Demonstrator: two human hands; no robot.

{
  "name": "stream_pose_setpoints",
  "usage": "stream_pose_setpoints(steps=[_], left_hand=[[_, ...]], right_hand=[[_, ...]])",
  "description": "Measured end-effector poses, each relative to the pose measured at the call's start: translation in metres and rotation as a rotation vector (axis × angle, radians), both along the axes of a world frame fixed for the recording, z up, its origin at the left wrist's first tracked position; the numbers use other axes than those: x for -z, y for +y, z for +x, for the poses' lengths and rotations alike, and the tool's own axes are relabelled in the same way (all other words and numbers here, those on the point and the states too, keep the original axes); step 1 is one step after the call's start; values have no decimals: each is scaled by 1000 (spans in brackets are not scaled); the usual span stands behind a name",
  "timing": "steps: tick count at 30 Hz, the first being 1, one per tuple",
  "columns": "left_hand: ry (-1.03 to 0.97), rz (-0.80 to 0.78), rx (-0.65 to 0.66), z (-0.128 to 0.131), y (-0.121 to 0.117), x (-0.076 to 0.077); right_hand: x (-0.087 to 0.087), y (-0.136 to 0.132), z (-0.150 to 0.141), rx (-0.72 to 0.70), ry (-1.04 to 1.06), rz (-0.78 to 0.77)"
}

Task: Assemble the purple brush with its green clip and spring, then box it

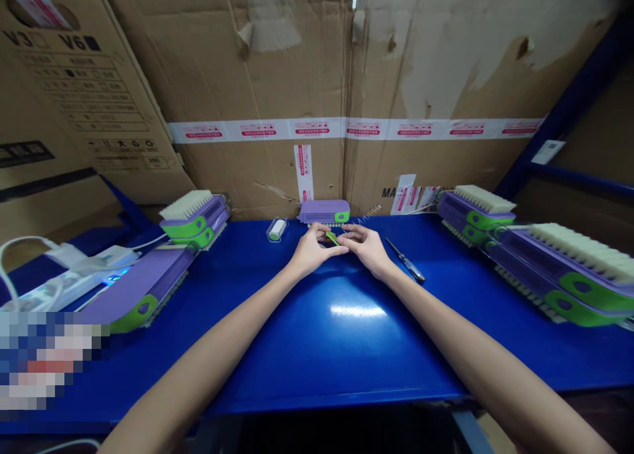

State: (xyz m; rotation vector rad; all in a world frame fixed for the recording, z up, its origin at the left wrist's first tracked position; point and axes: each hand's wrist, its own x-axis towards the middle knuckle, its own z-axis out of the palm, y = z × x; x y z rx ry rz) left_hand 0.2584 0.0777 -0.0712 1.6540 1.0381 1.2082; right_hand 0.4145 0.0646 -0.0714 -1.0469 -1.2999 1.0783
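The left hand [311,249] and right hand [369,248] both pinch a small green piece [333,238] between their fingertips. Near the left hand, on its left, a small clear case [270,233] sits on the blue desk [297,348] with 1 white-and-green block [278,227] inside; 1 purple-and-green brush [319,211] lies just beyond the 2 hands, and a slim tool [407,262] lies right of the right hand.

Head-worn view, forward and down over the blue table [297,355], seemingly wide-angle.
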Motion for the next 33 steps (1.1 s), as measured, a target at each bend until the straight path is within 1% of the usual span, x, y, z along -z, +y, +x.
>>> stream_pose_setpoints(steps=[2, 4, 7, 9, 10, 12, 16, 20, 22, 24, 27, 30, 33], left_hand=[[-147, -97, 51, 0, 0, -3], [-270, -192, 72, 0, 1, -5], [-348, -256, 61, -1, 1, -9], [-389, -269, 48, -3, 3, -13], [-416, -268, 28, -5, 5, -15], [-473, -242, -51, -11, 10, -20], [-539, -137, -289, -35, 26, -34], [-542, -107, -514, -66, 42, -46], [-502, -106, -612, -81, 48, -48], [-445, -98, -680, -93, 52, -47], [-365, -84, -720, -106, 58, -43], [-323, -95, -736, -112, 62, -37], [-292, -101, -745, -114, 66, -32]], right_hand=[[-1, 0, 1, -4, 11, 7], [-2, 0, 1, -14, 24, 18], [-2, -1, 1, -35, 38, 34], [-2, -1, 1, -47, -1, 60], [-1, -1, 2, -36, -45, 88], [0, 0, 4, 26, -179, 167], [5, 2, 11, 168, -462, 308], [10, 10, 20, 234, -616, 370], [12, 14, 24, 269, -729, 390], [12, 18, 28, 296, -876, 402], [10, 22, 31, 296, -1079, 397], [5, 25, 28, 226, -1232, 375], [1, 30, 20, 165, -1328, 363]])
